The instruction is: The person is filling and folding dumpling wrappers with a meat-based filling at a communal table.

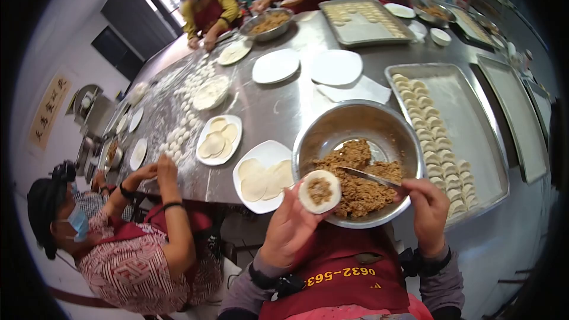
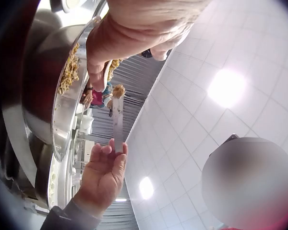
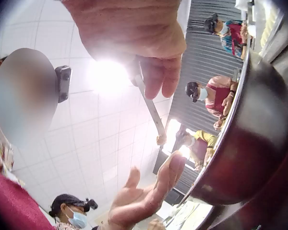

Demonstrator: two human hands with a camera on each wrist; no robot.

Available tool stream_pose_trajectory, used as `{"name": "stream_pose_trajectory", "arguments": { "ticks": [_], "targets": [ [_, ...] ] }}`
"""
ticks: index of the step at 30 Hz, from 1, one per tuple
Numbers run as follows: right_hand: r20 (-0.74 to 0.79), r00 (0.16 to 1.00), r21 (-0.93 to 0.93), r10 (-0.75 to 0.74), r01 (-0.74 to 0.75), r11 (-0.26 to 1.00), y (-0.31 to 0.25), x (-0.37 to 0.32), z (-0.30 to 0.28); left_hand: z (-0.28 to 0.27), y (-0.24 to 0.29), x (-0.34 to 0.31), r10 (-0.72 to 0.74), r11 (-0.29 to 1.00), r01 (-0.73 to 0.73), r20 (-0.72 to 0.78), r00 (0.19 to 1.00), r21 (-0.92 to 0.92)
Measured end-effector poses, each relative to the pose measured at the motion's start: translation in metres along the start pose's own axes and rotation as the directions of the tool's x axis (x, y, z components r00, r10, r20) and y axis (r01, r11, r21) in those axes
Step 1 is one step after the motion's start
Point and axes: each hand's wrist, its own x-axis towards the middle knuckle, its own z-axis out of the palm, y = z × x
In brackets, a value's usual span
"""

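Observation:
On the raised fingers of my left hand (image 1: 288, 229) lies a round dumpling wrapper (image 1: 306, 196) with a patch of brown filling (image 1: 320, 191) in its middle. The thumb stands apart from the wrapper. My right hand (image 1: 428, 210) grips a narrow, flat metal spatula (image 1: 373, 178) by its end. A lump of filling clings to the spatula's tip (image 2: 118, 91). In the head view the blade overlaps a large steel bowl (image 1: 415, 142), partly filled with minced filling (image 1: 355, 201); the wrapper is over its near left rim.
Left of the bowl are plates of wrappers (image 1: 252, 192). A tray (image 1: 474, 112) at the right bears rows of folded dumplings (image 1: 428, 130). White plates (image 1: 275, 66) stand behind. A person (image 1: 130, 249) works at my left with dough pieces (image 1: 178, 139); others work across the table.

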Motion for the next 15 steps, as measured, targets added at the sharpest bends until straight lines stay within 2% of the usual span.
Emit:
{"name": "stream_pose_trajectory", "arguments": {
  "ticks": [1,2,3,5,7,8,11,14,15],
  "targets": [
    [0.072,0.99,-0.072,-0.121,0.127,0.989,-0.003,-0.001,0.005,0.002,-0.002,0.002,-0.008,1.0,0.009,0.019,1.0,-0.024],
    [0.148,0.96,-0.133,-0.236,0.256,0.957,-0.004,-0.003,0.01,0.0,-0.003,0.004,-0.019,0.989,0.031,0.081,0.997,-0.146],
    [0.226,0.912,-0.185,-0.341,0.384,0.904,-0.006,-0.004,0.014,0.001,-0.003,0.004,-0.009,0.986,0.023,0.081,0.997,-0.163],
    [0.384,0.813,-0.279,-0.437,0.554,0.784,-0.008,-0.006,0.023,0.003,-0.002,0.004,0.0,0.98,0.018,0.093,0.996,-0.198],
    [0.554,0.673,-0.319,-0.49,0.716,0.621,-0.003,-0.01,0.029,0.003,-0.001,0.002,0.015,0.985,0.0,0.085,0.996,-0.174],
    [0.592,0.643,-0.357,-0.487,0.75,0.557,0.002,-0.017,0.032,0.003,0.001,0.001,0.018,0.988,-0.009,0.062,0.998,-0.153],
    [0.621,0.634,-0.386,-0.461,0.759,0.524,0.003,-0.02,0.036,-0.002,0.001,0.001,0.016,0.992,-0.013,0.022,1.0,-0.129],
    [0.447,0.763,-0.274,-0.467,0.614,0.741,-0.008,-0.011,0.029,-0.007,0.004,0.003,0.033,0.99,-0.031,0.014,0.999,-0.136],
    [0.336,0.826,-0.298,-0.453,0.549,0.78,-0.014,-0.009,0.029,-0.008,0.003,0.002,0.035,0.989,-0.034,0.01,0.999,-0.142]
  ]
}}
